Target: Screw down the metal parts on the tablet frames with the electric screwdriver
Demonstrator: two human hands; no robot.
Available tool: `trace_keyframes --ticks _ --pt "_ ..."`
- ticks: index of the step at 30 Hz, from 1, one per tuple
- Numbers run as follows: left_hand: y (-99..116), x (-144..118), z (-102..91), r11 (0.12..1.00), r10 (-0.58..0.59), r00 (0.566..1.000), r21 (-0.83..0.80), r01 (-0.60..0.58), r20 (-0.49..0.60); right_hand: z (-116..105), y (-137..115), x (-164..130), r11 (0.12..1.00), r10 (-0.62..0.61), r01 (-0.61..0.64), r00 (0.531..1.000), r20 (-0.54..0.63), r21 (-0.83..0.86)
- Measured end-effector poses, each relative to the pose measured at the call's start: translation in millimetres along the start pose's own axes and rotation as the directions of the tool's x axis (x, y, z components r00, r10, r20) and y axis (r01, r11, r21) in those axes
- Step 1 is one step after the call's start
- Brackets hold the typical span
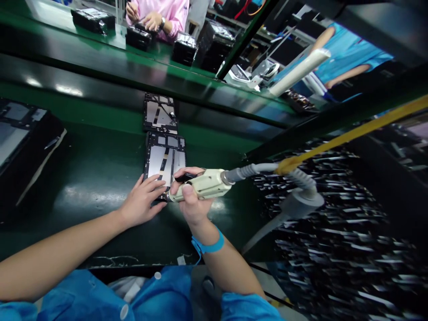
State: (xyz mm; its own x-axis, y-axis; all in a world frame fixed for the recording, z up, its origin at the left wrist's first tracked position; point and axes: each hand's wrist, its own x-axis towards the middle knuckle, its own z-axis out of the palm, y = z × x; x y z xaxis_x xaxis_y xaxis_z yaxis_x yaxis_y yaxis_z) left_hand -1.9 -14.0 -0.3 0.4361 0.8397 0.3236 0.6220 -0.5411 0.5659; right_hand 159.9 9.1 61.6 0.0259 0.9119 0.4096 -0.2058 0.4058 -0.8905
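Note:
An open tablet-like device [172,154], with a silver plate and dark ribbon cables in a black frame, lies flat on the green bench. My left hand [142,200] rests on its lower left part, fingers stretched out and the thumb along the near edge. In my right hand [195,205] is a pale electric screwdriver [212,183], held almost level. Its tip points left to the device's near edge by my left fingers; the exact contact is hidden. A second similar device [159,112] sits just beyond the first.
A stack of similar black units [20,138] stands at the left. The screwdriver's grey cable [259,168] runs right to a yellow strap [354,133]. Many densely packed dark parts [327,232] fill the right side. Across the bench, a person in a pink top [163,15] works beside several stacks.

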Motion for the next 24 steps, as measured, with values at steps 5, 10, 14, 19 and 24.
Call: trace_keyframes --ticks 5,10,14,19,24 --pt "1.6 0.7 -1.3 1.0 -0.007 1.0 -0.003 0.007 0.017 1.9 1.9 -2.3 1.0 -0.017 0.016 0.999 0.03 0.025" --pt "3.0 1.4 -1.8 1.0 -0.013 1.0 -0.012 0.014 0.014 1.3 2.9 -2.5 1.0 0.002 -0.002 1.0 0.012 -0.015" --pt "3.2 1.7 -2.5 1.0 -0.013 1.0 -0.014 0.013 0.018 2.2 2.4 -2.4 1.0 0.01 -0.01 1.0 0.014 -0.018" --pt "3.2 1.7 -2.7 1.0 -0.021 0.999 -0.021 0.021 0.025 4.4 1.8 -2.6 1.0 -0.018 0.018 1.0 0.02 0.026" --pt "3.0 1.5 -2.1 1.0 -0.022 0.999 -0.018 0.022 0.024 3.9 2.0 -2.2 1.0 -0.002 0.002 1.0 0.014 -0.009"
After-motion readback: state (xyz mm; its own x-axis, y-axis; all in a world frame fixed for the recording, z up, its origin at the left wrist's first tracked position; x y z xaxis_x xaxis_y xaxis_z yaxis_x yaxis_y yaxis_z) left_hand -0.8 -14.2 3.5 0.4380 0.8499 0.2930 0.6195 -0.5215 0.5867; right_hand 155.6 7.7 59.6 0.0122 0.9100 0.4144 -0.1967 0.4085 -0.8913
